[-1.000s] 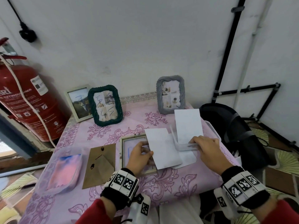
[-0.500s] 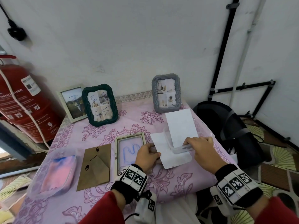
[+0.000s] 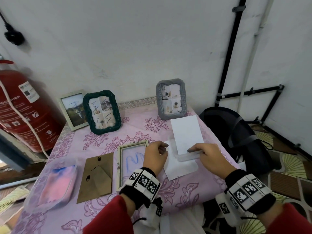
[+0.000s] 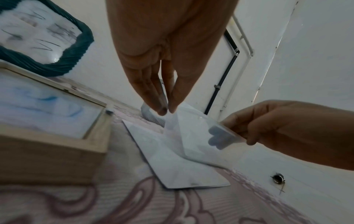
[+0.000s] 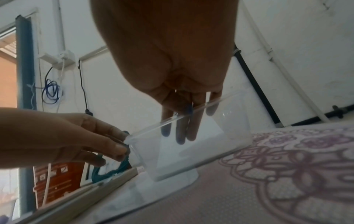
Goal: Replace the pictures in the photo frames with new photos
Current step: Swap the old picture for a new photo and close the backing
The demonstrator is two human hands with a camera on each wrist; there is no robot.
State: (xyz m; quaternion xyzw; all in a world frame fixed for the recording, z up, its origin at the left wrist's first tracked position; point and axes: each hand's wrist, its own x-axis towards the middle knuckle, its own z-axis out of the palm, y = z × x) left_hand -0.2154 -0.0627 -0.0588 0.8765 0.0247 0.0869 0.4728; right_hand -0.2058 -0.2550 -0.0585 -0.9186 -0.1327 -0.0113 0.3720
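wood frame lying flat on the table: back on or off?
Off. The light wooden frame lies face-down and open, blue scribble showing through; its brown cardboard backing board lies separately beside it on the pink floral tablecloth.

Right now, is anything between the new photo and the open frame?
Yes. The left hand, pinching a corner of the clear box, sits between the upright white photo and the open frame; the box's wall also stands there.

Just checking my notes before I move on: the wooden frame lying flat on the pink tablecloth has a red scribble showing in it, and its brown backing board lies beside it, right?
One detail is off: the scribble in the flat wooden frame is blue, not red, as the head view shows. The rest holds: the frame lies flat on the pink floral tablecloth, with its brown backing board beside it.
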